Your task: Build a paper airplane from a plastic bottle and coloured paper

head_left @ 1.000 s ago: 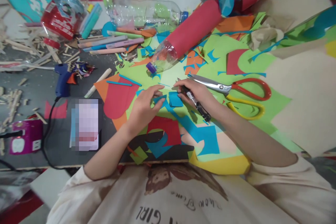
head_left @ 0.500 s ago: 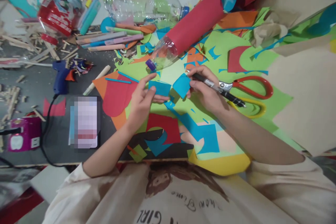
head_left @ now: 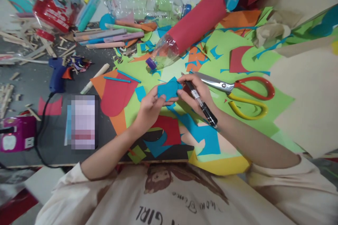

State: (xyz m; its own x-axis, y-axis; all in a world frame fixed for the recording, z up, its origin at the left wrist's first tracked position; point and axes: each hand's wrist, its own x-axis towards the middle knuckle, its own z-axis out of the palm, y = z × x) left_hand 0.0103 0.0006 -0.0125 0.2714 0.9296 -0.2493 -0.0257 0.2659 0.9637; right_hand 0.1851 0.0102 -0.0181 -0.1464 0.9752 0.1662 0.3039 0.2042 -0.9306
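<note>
My left hand (head_left: 150, 109) pinches a blue paper piece (head_left: 167, 91) between thumb and fingers, above the green paper. My right hand (head_left: 198, 93) grips a black pen (head_left: 202, 105) that slants down toward my wrist. Its thumb and fingertips also hold the right edge of the blue paper, where a second blue piece appears to lie over the first. A small rounded blue cutout (head_left: 140, 93) rests just left of my left hand. To the right of my right hand lie scissors (head_left: 224, 85) with one red and one yellow handle, blades partly behind my fingers.
A red-wrapped bottle (head_left: 199, 21) lies beyond my hands, with a clear bottle (head_left: 148, 5) behind it. Markers (head_left: 113, 38), a blue glue gun (head_left: 56, 74) with its cord and a phone (head_left: 83, 123) are at left. Paper scraps (head_left: 203, 133) cover the near side.
My right hand has brought its blue piece left onto the one in my left hand. The pen now tilts more steeply. The small rounded cutout and scissor blades have come into sight.
</note>
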